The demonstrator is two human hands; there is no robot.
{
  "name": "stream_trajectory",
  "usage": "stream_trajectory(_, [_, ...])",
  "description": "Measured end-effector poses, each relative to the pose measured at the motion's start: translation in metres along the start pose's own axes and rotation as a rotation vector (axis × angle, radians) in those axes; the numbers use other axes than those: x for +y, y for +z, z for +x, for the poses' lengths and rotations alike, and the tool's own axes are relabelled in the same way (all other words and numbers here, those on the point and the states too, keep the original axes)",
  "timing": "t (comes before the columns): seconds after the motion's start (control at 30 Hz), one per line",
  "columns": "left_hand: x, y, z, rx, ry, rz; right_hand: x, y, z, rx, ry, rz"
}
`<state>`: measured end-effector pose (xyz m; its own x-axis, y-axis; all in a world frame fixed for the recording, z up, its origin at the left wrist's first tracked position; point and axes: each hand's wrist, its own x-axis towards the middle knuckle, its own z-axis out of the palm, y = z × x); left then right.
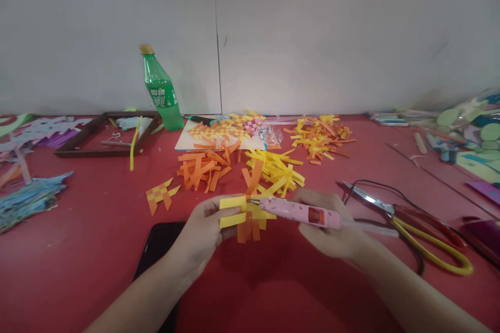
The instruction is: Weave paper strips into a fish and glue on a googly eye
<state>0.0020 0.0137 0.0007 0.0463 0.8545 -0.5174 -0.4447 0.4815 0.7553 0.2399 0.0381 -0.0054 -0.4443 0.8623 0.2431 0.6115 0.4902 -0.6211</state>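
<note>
My left hand (209,223) pinches a piece of woven yellow and orange paper strips (233,212), holding it above the red table. A pink hot glue gun (289,209) is gripped in my right hand (328,223), its metal tip at the strips where they cross. A clear glue stick (375,228) sticks out of the back of the gun. Just beyond my hands lie a heap of orange paper strips (203,166) and a heap of yellow paper strips (277,170). To the left rests a woven paper fish shape (160,195).
Large scissors (429,244) and a black cord (390,184) lie at the right. A dark phone (158,250) is partly under my left forearm. At the back stand a green bottle (162,96) and a brown frame (94,153). More woven pieces (322,135) lie behind the heaps.
</note>
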Motion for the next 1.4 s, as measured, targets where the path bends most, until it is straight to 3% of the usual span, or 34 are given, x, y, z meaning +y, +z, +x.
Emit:
stream_trajectory(0.17, [0.0008, -0.0004, 0.0010, -0.022, -0.007, 0.015, 0.0014, -0.0001, 0.0003, 0.000, 0.003, -0.024])
stream_trajectory(0.5, [0.0006, 0.0010, 0.0001, 0.048, -0.036, 0.016, 0.0026, 0.0001, -0.0014, -0.012, 0.019, -0.024])
stream_trajectory(0.83, [-0.0013, -0.0031, 0.0020, -0.001, -0.012, 0.031, -0.0006, -0.0026, 0.0007, 0.000, 0.004, -0.029])
stream_trajectory(1.4, [0.0003, -0.0035, -0.0009, -0.030, -0.010, 0.080, 0.0008, -0.0035, -0.0012, 0.067, -0.135, -0.106])
